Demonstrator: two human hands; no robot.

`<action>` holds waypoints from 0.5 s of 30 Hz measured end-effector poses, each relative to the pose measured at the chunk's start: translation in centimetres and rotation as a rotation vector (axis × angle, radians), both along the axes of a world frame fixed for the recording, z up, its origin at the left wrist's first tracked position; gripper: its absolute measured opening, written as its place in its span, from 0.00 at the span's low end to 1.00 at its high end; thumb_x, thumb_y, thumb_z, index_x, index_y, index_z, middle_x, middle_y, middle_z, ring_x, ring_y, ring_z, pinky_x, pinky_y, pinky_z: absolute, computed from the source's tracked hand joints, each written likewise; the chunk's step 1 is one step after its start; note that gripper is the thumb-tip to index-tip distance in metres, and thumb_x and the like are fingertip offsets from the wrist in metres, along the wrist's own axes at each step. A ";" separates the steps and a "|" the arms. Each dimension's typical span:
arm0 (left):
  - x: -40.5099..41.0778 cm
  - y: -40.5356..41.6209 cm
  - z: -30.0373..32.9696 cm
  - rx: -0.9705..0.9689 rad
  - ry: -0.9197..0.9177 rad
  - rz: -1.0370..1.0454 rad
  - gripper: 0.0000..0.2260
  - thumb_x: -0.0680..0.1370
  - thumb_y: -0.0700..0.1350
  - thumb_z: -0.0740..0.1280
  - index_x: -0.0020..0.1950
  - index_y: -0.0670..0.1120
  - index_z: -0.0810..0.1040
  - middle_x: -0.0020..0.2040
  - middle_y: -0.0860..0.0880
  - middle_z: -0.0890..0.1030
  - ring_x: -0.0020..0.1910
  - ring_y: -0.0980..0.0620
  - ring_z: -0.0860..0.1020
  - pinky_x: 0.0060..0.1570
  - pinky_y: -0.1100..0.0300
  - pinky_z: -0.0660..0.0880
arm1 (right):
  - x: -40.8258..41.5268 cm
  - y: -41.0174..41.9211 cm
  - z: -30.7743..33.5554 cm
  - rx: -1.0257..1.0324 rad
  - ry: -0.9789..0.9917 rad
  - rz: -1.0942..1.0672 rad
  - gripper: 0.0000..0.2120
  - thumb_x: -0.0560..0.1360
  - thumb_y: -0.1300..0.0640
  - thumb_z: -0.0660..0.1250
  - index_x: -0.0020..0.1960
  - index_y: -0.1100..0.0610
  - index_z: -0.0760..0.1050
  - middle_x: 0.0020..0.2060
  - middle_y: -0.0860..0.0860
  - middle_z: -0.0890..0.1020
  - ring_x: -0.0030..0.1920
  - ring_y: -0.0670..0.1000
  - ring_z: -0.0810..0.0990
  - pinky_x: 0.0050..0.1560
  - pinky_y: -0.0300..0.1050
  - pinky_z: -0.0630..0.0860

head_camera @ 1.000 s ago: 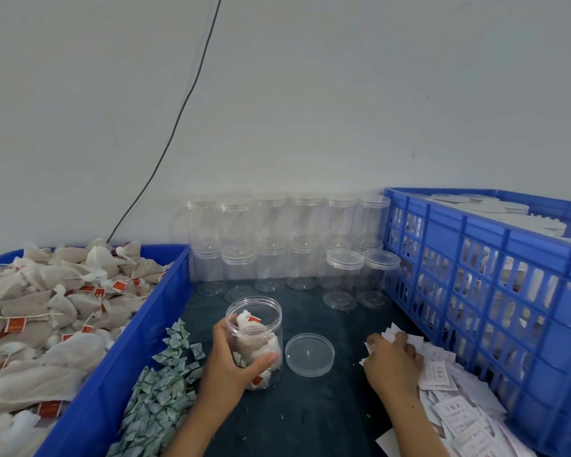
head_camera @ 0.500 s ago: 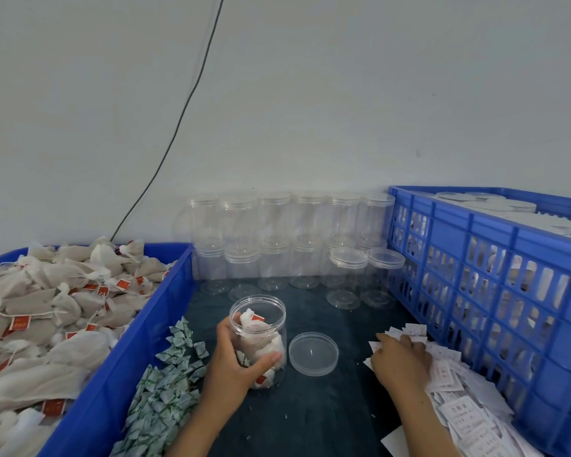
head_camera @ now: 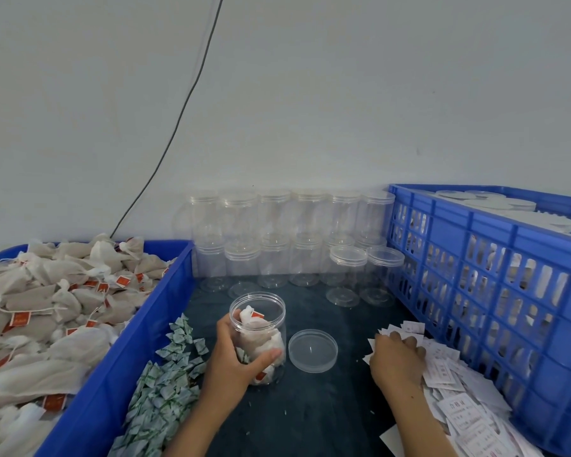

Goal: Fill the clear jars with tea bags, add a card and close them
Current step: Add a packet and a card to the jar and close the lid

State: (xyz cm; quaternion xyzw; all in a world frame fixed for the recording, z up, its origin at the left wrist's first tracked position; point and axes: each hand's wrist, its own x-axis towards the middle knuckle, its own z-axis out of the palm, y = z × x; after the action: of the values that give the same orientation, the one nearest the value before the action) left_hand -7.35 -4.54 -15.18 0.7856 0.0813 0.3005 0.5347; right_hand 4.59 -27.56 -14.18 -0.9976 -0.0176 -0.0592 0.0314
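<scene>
A blue crate (head_camera: 119, 351) of tea bags (head_camera: 40, 298) stands at far left, small green packets (head_camera: 165, 384) beside it. The left hand (head_camera: 234, 354) grips an open jar (head_camera: 259, 338) holding tea bags, upright on the dark table (head_camera: 310, 417). Its lid (head_camera: 313, 350) lies just right. The right hand (head_camera: 398, 359) rests fingers-down on white cards (head_camera: 459, 400); whether it holds one cannot be told.

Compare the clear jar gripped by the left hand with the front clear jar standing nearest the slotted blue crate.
The clear plastic jar in the left hand holds tea bags; the clear plastic jar nearest the slotted blue crate looks empty. The held jar is open, its round clear lid lying beside it; the crate-side jar wears its lid. The left hand grips the first; nothing touches the second. Both are upright, transparent, alike in shape.
</scene>
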 end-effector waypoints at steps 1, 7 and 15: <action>0.0 0.0 0.0 -0.002 0.006 -0.002 0.37 0.61 0.54 0.79 0.64 0.56 0.63 0.55 0.59 0.76 0.52 0.67 0.75 0.47 0.69 0.71 | 0.0 0.1 -0.1 -0.006 0.000 0.004 0.21 0.78 0.59 0.59 0.71 0.51 0.67 0.66 0.51 0.70 0.66 0.55 0.66 0.64 0.50 0.64; 0.1 0.0 0.0 -0.005 0.014 -0.021 0.38 0.62 0.52 0.80 0.64 0.58 0.62 0.57 0.61 0.75 0.52 0.72 0.73 0.46 0.73 0.71 | -0.1 0.5 -0.4 0.102 -0.057 -0.008 0.18 0.78 0.60 0.61 0.67 0.53 0.70 0.66 0.49 0.70 0.65 0.53 0.66 0.62 0.50 0.64; -0.2 -0.1 -0.3 0.053 0.048 -0.112 0.47 0.61 0.40 0.82 0.66 0.63 0.55 0.61 0.63 0.72 0.55 0.74 0.73 0.48 0.78 0.70 | -1.1 1.8 1.6 0.631 -0.547 0.252 0.12 0.76 0.69 0.64 0.56 0.61 0.81 0.51 0.52 0.81 0.48 0.54 0.79 0.45 0.45 0.73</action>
State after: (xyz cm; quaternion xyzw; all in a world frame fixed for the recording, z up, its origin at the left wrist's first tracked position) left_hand -7.51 -4.63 -15.52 0.8098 0.0421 0.2531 0.5276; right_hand 3.53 -25.75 -12.56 -0.8768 -0.1277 -0.3194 0.3359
